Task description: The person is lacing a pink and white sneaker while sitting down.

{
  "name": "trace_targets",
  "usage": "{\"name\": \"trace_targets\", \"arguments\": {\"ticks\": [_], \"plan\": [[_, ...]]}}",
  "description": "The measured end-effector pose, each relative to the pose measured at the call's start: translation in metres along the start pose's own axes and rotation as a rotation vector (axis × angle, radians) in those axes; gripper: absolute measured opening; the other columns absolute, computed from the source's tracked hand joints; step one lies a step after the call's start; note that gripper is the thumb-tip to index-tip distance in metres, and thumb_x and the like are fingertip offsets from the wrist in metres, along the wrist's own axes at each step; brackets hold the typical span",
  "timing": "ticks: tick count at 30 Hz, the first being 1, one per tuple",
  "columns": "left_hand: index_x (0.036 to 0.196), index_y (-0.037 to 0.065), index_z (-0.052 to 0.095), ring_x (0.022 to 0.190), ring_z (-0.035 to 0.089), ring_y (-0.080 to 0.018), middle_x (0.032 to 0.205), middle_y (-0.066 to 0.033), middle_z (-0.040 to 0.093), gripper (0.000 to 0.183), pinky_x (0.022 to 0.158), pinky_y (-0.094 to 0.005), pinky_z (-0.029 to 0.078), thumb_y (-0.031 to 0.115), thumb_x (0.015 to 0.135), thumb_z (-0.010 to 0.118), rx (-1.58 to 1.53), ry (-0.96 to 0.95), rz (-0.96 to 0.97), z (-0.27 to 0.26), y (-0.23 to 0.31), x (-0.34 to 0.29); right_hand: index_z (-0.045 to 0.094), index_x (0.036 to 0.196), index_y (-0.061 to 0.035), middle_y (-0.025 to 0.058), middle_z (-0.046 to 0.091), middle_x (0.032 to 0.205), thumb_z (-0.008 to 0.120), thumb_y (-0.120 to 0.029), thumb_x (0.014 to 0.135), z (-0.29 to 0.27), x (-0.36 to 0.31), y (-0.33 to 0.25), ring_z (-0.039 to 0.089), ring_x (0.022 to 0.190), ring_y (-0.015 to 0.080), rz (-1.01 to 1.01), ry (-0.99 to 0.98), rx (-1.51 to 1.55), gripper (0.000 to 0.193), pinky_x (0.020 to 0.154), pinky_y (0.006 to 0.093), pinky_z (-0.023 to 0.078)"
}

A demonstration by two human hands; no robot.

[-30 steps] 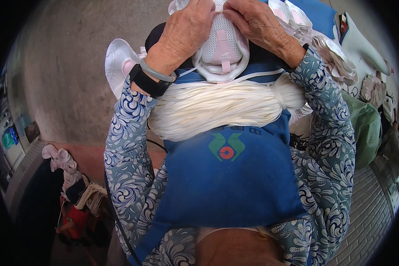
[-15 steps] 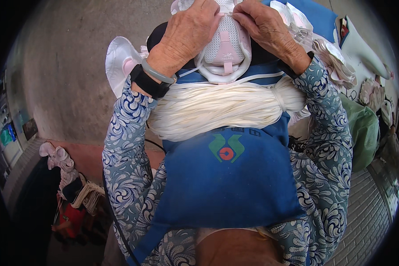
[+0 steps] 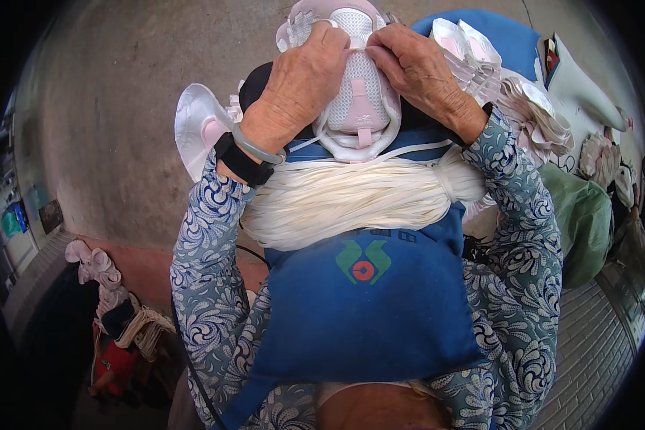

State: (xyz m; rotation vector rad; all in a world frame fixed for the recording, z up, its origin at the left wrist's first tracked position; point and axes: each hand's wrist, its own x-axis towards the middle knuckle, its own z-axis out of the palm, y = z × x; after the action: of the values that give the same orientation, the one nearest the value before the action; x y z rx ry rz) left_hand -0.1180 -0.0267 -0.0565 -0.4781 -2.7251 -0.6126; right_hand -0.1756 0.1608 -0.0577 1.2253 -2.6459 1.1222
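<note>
A white and pink shoe upper (image 3: 356, 86) with a mesh tongue lies across my lap, its heel opening toward me. My left hand (image 3: 304, 82) is closed in a pinch at the left eyelet edge. Opposite it, my right hand (image 3: 423, 79) pinches at the right edge. A short stretch of white shoelace crosses the tongue between my fingertips, which partly hide it. Just below the upper, a thick bundle of white shoelaces (image 3: 351, 201) rests on my blue apron (image 3: 365, 330). One loose lace (image 3: 416, 150) runs from the bundle's top toward the upper.
Several more white and pink uppers (image 3: 473, 57) are stacked at the right, beside a blue surface (image 3: 509, 32). Another upper (image 3: 202, 129) sticks out by my left wrist. A green bag (image 3: 577, 222) stands at the right. More uppers (image 3: 97, 265) and cords (image 3: 147, 326) lie at the lower left.
The view has shifted, so the upper, the lace bundle and apron sit lower in the picture. Both hands keep their pinch, with the fingertips slightly closer together over the tongue.
</note>
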Motion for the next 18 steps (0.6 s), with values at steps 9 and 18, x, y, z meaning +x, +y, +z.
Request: {"name": "trace_targets", "arguments": {"ticks": [9,18], "plan": [[0.097,0.002,0.054,0.072,0.063,-0.0300,0.090,-0.0141,0.056,0.013,0.059,-0.0349,0.053,0.011,0.091,0.060,-0.023,-0.041,-0.031,-0.0033,0.0033,-0.0004,0.062,0.094,-0.0028,0.0164,0.062,0.089,0.059,-0.017,0.090,0.0009,0.0005,-0.0004,0.063,0.078,0.0338,-0.019,0.045,0.027,0.015,0.069,0.0401,0.048],[0.099,0.002,0.054,0.072,0.063,-0.0299,0.091,-0.0142,0.057,0.013,0.059,-0.0344,0.054,0.011,0.092,0.058,-0.003,-0.046,-0.047,-0.0022,0.0054,-0.0022,0.059,0.097,-0.0044,0.0142,0.062,0.090,0.058,-0.017,0.092,-0.0016,-0.0027,0.0007,0.064,0.077,0.0311,-0.090,0.013,-0.039,0.014,0.068,0.0394,0.049]]}}
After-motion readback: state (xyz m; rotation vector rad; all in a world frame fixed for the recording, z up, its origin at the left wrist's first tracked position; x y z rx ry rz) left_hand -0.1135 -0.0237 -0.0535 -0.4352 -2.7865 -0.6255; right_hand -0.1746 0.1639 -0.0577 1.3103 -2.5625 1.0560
